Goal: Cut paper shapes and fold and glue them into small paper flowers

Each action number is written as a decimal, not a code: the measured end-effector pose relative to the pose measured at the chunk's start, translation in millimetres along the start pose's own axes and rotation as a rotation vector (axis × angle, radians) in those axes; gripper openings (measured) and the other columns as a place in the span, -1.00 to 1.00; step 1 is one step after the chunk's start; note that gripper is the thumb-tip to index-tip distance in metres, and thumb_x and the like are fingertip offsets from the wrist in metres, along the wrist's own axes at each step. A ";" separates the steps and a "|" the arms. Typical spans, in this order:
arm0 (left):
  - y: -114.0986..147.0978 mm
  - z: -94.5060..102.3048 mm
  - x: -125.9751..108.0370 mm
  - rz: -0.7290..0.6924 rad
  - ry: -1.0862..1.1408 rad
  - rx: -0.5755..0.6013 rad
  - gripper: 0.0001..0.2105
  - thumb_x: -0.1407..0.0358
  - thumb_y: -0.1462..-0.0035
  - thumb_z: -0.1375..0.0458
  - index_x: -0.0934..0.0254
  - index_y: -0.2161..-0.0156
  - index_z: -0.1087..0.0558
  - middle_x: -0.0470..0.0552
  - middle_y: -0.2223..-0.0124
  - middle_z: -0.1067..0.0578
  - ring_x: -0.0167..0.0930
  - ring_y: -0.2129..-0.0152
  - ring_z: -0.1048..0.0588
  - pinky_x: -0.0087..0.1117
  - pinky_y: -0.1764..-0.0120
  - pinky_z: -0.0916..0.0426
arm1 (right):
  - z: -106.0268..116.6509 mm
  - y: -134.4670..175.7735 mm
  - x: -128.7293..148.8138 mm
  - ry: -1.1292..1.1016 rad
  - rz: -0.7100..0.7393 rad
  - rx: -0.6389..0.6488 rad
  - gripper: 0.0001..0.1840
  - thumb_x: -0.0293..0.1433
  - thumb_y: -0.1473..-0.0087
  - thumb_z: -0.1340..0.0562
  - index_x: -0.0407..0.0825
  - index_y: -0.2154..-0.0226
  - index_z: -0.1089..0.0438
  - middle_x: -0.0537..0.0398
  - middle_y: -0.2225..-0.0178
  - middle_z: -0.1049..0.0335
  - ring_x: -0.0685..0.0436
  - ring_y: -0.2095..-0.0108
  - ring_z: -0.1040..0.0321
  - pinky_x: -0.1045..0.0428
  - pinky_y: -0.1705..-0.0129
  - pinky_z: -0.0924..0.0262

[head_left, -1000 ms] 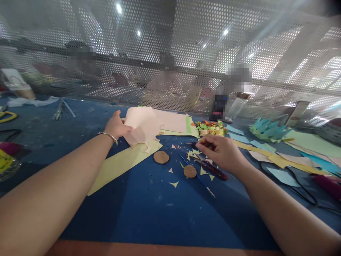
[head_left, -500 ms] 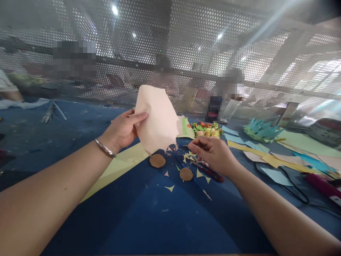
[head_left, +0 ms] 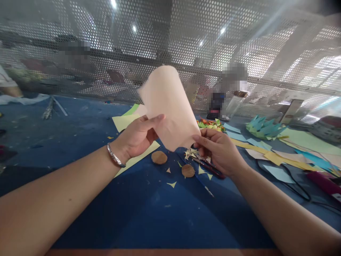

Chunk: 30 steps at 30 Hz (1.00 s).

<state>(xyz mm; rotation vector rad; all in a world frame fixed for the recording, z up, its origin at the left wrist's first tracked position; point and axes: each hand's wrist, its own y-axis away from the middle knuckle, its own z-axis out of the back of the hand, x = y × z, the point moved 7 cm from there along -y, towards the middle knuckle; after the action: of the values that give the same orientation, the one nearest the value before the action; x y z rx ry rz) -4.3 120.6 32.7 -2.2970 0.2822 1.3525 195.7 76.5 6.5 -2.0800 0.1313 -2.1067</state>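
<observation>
A pale pink sheet of paper (head_left: 170, 103), curved and with a cut lower edge, is held up above the table between both hands. My left hand (head_left: 138, 137) grips its lower left side, thumb on the face toward me. At the lower right corner, my right hand (head_left: 215, 147) pinches the paper between thumb and fingers. Below the sheet lie two brown cardboard discs (head_left: 159, 157). Scissors (head_left: 209, 166) with dark red handles rest beside my right hand, partly hidden by it. Small pale paper scraps (head_left: 172, 185) are scattered around the discs.
A heap of colourful cut paper (head_left: 211, 124) sits behind my right hand. To the right are paper strips (head_left: 262, 153), a blue-green folded paper piece (head_left: 262, 126) and a magenta tool (head_left: 323, 185) with a black cord. A perforated metal screen (head_left: 128, 60) stands behind the blue table (head_left: 128, 220).
The pink sheet has turned and shifted right and up in my left hand. My right hand, formerly apart from it, now holds its lower right corner.
</observation>
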 end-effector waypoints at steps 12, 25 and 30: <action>11.8 -6.2 37.5 0.324 -0.317 0.078 -0.81 0.18 -0.13 -0.26 0.20 0.20 -0.62 0.08 0.18 -0.64 -0.27 0.29 -0.61 -0.33 0.28 -0.50 | 6.0 -4.7 -4.9 0.068 -0.031 -0.051 -0.67 -0.17 -0.01 -0.40 -0.07 0.34 -0.38 0.22 0.55 -0.36 0.15 0.70 -0.13 0.18 0.69 0.06; -8.7 23.1 -1.3 -0.155 -0.233 -0.192 -0.80 0.25 -0.23 -0.19 0.34 0.14 -0.54 0.13 0.21 -0.61 -0.25 0.25 -0.62 -0.30 0.24 -0.54 | -73.8 21.8 12.8 0.979 0.619 0.229 -0.75 -0.31 -0.18 -0.28 -0.02 0.08 -0.40 -0.01 0.15 -0.49 -0.19 0.13 -0.38 -0.09 0.06 -0.28; -7.0 21.3 7.0 -0.080 -0.228 -0.157 -0.76 0.24 -0.26 -0.16 0.36 0.07 -0.48 0.19 0.14 -0.60 -0.24 0.27 -0.63 -0.26 0.25 -0.55 | -98.4 23.1 -1.5 1.159 0.622 0.415 -0.66 -0.24 -0.22 -0.24 -0.13 0.06 -0.39 -0.12 0.12 -0.48 -0.27 0.09 -0.29 -0.14 0.02 -0.26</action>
<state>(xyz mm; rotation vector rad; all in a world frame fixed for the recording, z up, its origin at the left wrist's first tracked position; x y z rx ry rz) -14.5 137.3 19.8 -2.2229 0.0114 1.6271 99.0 48.0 -1.0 -0.3341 0.3745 -2.3038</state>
